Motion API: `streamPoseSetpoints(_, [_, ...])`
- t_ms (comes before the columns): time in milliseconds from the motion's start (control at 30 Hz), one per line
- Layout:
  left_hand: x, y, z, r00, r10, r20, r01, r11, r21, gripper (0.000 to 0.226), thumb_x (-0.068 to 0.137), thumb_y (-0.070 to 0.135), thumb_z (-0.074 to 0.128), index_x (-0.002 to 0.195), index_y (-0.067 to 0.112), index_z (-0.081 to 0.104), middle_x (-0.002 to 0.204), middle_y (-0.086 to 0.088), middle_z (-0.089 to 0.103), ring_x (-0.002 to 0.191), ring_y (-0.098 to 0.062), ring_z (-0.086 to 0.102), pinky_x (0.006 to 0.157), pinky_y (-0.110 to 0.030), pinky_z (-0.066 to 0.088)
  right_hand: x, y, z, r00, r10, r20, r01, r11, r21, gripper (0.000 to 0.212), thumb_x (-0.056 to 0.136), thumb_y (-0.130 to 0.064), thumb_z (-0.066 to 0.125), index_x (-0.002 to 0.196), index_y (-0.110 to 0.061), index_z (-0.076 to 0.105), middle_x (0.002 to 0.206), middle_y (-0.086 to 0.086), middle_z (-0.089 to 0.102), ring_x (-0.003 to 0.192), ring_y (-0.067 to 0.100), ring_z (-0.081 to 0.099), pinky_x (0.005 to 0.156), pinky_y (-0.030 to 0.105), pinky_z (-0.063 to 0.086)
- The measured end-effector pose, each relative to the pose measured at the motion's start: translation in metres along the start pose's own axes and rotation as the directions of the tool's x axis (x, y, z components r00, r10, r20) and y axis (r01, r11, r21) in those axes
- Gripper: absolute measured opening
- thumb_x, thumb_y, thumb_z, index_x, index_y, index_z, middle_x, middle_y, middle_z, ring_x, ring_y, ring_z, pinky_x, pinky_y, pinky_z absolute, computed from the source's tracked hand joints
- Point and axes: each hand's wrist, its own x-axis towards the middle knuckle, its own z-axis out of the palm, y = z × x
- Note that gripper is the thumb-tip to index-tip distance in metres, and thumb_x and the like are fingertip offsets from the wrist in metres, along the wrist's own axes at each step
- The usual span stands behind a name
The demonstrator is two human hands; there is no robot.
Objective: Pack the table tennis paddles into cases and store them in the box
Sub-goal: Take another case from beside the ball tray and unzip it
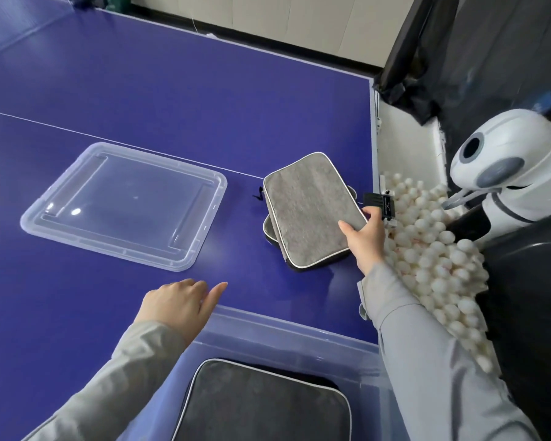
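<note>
R hand (365, 241) clamped on top grey case (312, 208), L hand (180, 302) open over table (172, 90)

Single head-worn wide-angle cam, looking fwd and down from close above the blue table (172, 90); near edge, both forearms in frame. No 2nd view.

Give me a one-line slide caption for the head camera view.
Right hand grips top grey fabric case on blue table; another lies in the clear plastic box.
</note>
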Motion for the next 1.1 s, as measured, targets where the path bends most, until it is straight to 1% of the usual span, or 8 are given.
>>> streamPoseSetpoints(167, [-0.002, 0.000, -0.005, 1.000, -0.029, -0.007, 0.028, 0.992, -0.123, 0.048, 0.092, 0.063, 0.022, 0.076, 0.026, 0.050, 0.083, 0.011, 0.055, 0.083, -0.019, 0.058, 0.067, -0.029, 0.037, -0.035, -0.040, -0.015, 0.999, 0.005, -0.052, 0.013, 0.942, 0.336, 0.037, 0.082, -0.006, 0.067, 0.107, -0.019, 0.042, 0.108, 0.009, 0.058, 0.083, 0.013, 0.058, 0.075, 0.020, 0.048])
streamPoseSetpoints(267, [-0.003, -0.003, -0.014, 0.996, -0.030, -0.088, 0.004, 0.960, -0.281, 0.041, 0.095, 0.054, 0.030, 0.094, 0.026, 0.059, 0.095, 0.008, 0.060, 0.102, -0.020, 0.054, 0.088, -0.032, 0.032, -0.067, -0.064, -0.026, 0.998, -0.019, -0.068, 0.049, 0.881, 0.470, 0.034, 0.084, 0.001, 0.064, 0.104, -0.017, 0.044, 0.097, 0.001, 0.058, 0.071, -0.003, 0.060, 0.068, 0.012, 0.047])
streamPoseSetpoints(367, [-0.004, -0.010, -0.028, 0.989, -0.104, -0.107, 0.029, 0.838, -0.545, 0.036, 0.098, 0.045, 0.034, 0.085, 0.022, 0.057, 0.089, 0.002, 0.059, 0.102, -0.026, 0.053, 0.092, -0.038, 0.032, -0.109, -0.088, -0.031, 0.999, -0.035, -0.022, 0.042, 0.841, 0.540, 0.033, 0.085, 0.001, 0.063, 0.098, -0.025, 0.048, 0.096, -0.002, 0.061, 0.070, -0.007, 0.061, 0.067, 0.011, 0.049])
streamPoseSetpoints(533, [-0.006, -0.037, -0.065, 0.971, -0.212, 0.108, 0.175, 0.331, -0.927, 0.047, 0.094, 0.046, 0.047, 0.122, 0.009, 0.057, 0.114, -0.005, 0.063, 0.106, -0.022, 0.056, 0.095, -0.033, 0.041, -0.187, -0.136, -0.013, 0.997, -0.042, 0.067, -0.007, 0.795, 0.607, 0.031, 0.086, -0.001, 0.065, 0.099, -0.026, 0.052, 0.105, 0.006, 0.065, 0.085, 0.011, 0.063, 0.084, 0.034, 0.051])
streamPoseSetpoints(667, [-0.024, -0.096, -0.094, 0.958, -0.168, 0.233, 0.201, -0.191, -0.961, 0.042, 0.093, 0.040, 0.054, 0.114, 0.004, 0.057, 0.100, -0.011, 0.061, 0.078, -0.022, 0.058, 0.067, -0.029, 0.048, -0.255, -0.176, 0.022, 0.983, -0.101, 0.151, -0.014, 0.784, 0.620, 0.029, 0.086, -0.006, 0.065, 0.104, -0.026, 0.054, 0.102, 0.002, 0.066, 0.077, 0.004, 0.064, 0.077, 0.029, 0.051])
streamPoseSetpoints(733, [-0.041, -0.138, -0.102, 0.955, -0.184, 0.235, 0.157, -0.359, -0.920, 0.044, 0.090, 0.036, 0.060, 0.118, 0.002, 0.056, 0.102, -0.012, 0.066, 0.079, -0.021, 0.065, 0.063, -0.027, 0.054, -0.289, -0.191, 0.044, 0.974, -0.128, 0.187, -0.016, 0.785, 0.619, 0.030, 0.086, -0.007, 0.066, 0.103, -0.029, 0.055, 0.112, 0.006, 0.064, 0.084, 0.006, 0.064, 0.082, 0.032, 0.051])
streamPoseSetpoints(867, [-0.080, -0.229, -0.109, 0.931, -0.306, 0.197, 0.053, -0.421, -0.905, 0.044, 0.085, 0.028, 0.068, 0.121, 0.006, 0.055, 0.107, -0.010, 0.067, 0.079, -0.018, 0.070, 0.058, -0.027, 0.056, -0.361, -0.216, 0.100, 0.942, -0.198, 0.273, -0.005, 0.801, 0.598, 0.034, 0.084, -0.009, 0.069, 0.096, -0.037, 0.055, 0.110, 0.000, 0.063, 0.089, 0.012, 0.066, 0.086, 0.039, 0.052])
streamPoseSetpoints(1100, [-0.137, -0.373, -0.108, 0.868, -0.490, 0.077, -0.106, -0.334, -0.937, 0.032, 0.085, 0.022, 0.069, 0.113, 0.014, 0.054, 0.091, -0.002, 0.069, 0.069, -0.012, 0.069, 0.057, -0.027, 0.056, -0.462, -0.236, 0.205, 0.906, -0.217, 0.364, 0.035, 0.894, 0.446, 0.040, 0.080, -0.018, 0.075, 0.097, -0.041, 0.048, 0.106, -0.003, 0.060, 0.089, 0.004, 0.064, 0.071, 0.016, 0.050])
